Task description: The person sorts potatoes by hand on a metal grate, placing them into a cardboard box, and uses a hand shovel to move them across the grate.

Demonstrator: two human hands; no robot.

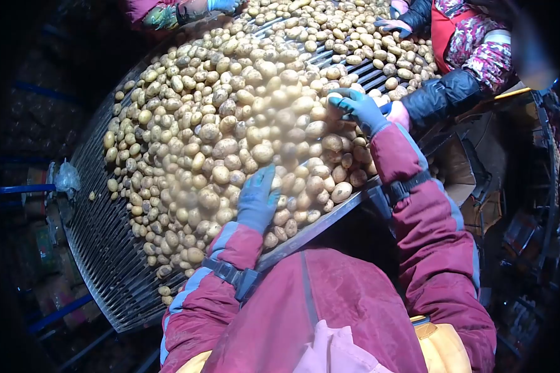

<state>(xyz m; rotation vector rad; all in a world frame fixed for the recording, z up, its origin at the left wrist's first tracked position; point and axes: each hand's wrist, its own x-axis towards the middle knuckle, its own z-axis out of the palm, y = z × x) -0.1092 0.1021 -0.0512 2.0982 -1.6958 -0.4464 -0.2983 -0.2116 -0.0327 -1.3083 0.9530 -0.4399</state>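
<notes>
Potatoes (224,148) lie heaped over a slatted metal table (115,273). My left hand (259,200), in a blue-grey glove, rests on the near side of the heap with its fingers extended and nothing visible in its grasp. Farther right and forward, my right hand (359,109), gloved the same way, touches the potatoes with curled fingers. A pale potato shows by its fingertips, and I cannot make out whether it is gripped. Part of the heap in the middle looks blurred.
At the upper right a co-worker's gloved hand (394,26) reaches onto the potatoes; their dark sleeve (445,98) ends close beside my right hand. Another person's arm (193,9) is at the top. The metal rim (314,231) runs before me. Cardboard (457,168) stands at right.
</notes>
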